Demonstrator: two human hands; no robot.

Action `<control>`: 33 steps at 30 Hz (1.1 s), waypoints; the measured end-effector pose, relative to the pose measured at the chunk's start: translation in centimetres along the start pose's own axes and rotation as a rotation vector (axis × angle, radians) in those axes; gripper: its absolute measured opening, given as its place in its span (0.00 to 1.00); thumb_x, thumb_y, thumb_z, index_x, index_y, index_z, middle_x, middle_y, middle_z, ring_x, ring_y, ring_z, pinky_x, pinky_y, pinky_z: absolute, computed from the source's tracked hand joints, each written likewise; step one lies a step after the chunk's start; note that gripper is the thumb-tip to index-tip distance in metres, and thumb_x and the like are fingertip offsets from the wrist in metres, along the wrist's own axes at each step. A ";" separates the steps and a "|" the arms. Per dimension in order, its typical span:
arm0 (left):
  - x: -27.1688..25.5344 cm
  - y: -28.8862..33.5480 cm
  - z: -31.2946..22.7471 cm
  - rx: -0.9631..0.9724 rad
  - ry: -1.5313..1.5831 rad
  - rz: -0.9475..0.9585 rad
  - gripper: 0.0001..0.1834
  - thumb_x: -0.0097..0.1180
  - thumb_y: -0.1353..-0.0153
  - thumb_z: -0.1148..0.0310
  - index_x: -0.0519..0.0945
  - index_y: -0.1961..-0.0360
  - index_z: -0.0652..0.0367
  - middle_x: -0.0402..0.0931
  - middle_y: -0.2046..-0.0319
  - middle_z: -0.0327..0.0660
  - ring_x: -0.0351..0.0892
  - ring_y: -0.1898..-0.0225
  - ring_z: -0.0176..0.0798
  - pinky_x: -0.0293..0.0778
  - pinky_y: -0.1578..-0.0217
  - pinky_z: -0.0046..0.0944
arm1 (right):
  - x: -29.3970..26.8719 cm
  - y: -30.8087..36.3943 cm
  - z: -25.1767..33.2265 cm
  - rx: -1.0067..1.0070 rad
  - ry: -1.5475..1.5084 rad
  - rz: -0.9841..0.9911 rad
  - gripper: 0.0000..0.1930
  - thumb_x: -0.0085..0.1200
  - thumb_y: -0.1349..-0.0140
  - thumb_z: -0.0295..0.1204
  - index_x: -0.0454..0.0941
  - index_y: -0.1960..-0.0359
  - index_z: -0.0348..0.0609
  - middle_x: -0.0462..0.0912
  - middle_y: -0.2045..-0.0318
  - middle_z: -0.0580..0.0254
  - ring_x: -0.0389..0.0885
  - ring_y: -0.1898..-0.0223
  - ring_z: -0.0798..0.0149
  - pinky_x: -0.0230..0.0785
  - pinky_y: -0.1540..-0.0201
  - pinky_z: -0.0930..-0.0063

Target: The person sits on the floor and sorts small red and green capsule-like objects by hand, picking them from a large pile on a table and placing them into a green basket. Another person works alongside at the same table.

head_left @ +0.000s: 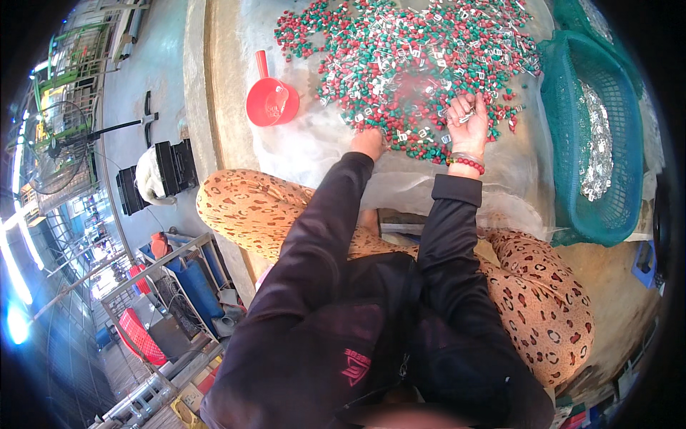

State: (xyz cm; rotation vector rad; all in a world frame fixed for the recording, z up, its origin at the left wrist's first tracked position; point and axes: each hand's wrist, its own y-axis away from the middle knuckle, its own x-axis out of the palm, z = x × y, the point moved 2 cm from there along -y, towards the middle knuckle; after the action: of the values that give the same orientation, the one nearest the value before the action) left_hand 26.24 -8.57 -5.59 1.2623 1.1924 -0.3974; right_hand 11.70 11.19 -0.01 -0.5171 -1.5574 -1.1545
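Observation:
A wide spread of small red and green pieces mixed with silvery metal bits (407, 57) lies before me on a clear plastic sheet (300, 154). My right hand (469, 129), a red bead bracelet at its wrist, is palm up over the right part of the spread. Its fingers curl round several small silvery metal pieces (464, 114). At the near edge of the spread is my left hand (368, 144), back upward, with its fingers drawn in. What its fingertips hold is too small to make out.
A red dipper (272, 101) rests on the sheet at the left. To the right stands a green mesh-lined basket (622, 207) with a heap of silvery metal pieces (596, 146). A concrete ledge (204, 93) runs along the left. Beyond it are a fan (61, 146) and a metal-framed cart (189, 275).

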 end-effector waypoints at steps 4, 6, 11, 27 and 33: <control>0.2 1.1 -0.9 0.063 -0.086 -0.090 0.12 0.63 0.53 0.62 0.80 0.70 0.57 0.78 0.68 0.48 0.79 0.65 0.50 0.76 0.65 0.46 | -0.1 -0.1 -0.3 0.032 -0.021 0.006 0.17 0.40 0.33 0.39 0.65 0.78 0.44 0.58 0.86 0.71 0.54 0.85 0.74 0.45 0.86 0.80; 0.0 1.4 -0.8 0.094 -0.092 -0.165 0.12 0.62 0.52 0.63 0.79 0.69 0.58 0.77 0.67 0.48 0.79 0.66 0.51 0.75 0.67 0.46 | -0.3 -0.1 -0.4 0.034 -0.028 -0.002 0.17 0.39 0.33 0.39 0.65 0.78 0.43 0.58 0.86 0.71 0.54 0.85 0.73 0.45 0.86 0.79; 0.7 1.2 -0.4 0.195 -0.152 -0.217 0.12 0.60 0.51 0.61 0.79 0.70 0.58 0.76 0.67 0.47 0.79 0.68 0.51 0.75 0.68 0.46 | -0.5 0.0 -0.3 0.040 -0.081 0.002 0.17 0.38 0.32 0.39 0.65 0.78 0.44 0.58 0.86 0.70 0.54 0.85 0.73 0.44 0.87 0.78; -8.9 0.3 -2.9 0.160 1.872 0.500 0.07 0.46 0.49 0.66 0.70 0.69 0.56 0.66 0.75 0.34 0.57 0.80 0.27 0.53 0.83 0.27 | 0.4 0.2 0.0 0.044 -0.105 0.074 0.18 0.38 0.33 0.40 0.64 0.79 0.44 0.58 0.86 0.70 0.54 0.84 0.72 0.44 0.87 0.78; -5.6 -0.4 -3.9 0.217 0.655 0.126 0.12 0.59 0.51 0.63 0.81 0.66 0.53 0.77 0.77 0.35 0.73 0.76 0.35 0.68 0.75 0.35 | 0.5 0.3 0.2 0.028 -0.060 0.075 0.18 0.39 0.33 0.40 0.64 0.79 0.44 0.58 0.86 0.70 0.54 0.84 0.73 0.44 0.87 0.78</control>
State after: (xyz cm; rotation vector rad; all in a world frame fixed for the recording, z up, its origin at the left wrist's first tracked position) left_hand 21.86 -7.35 -0.47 1.7192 1.6330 -0.0071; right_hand 11.65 11.41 0.59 -0.5913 -1.5898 -1.0677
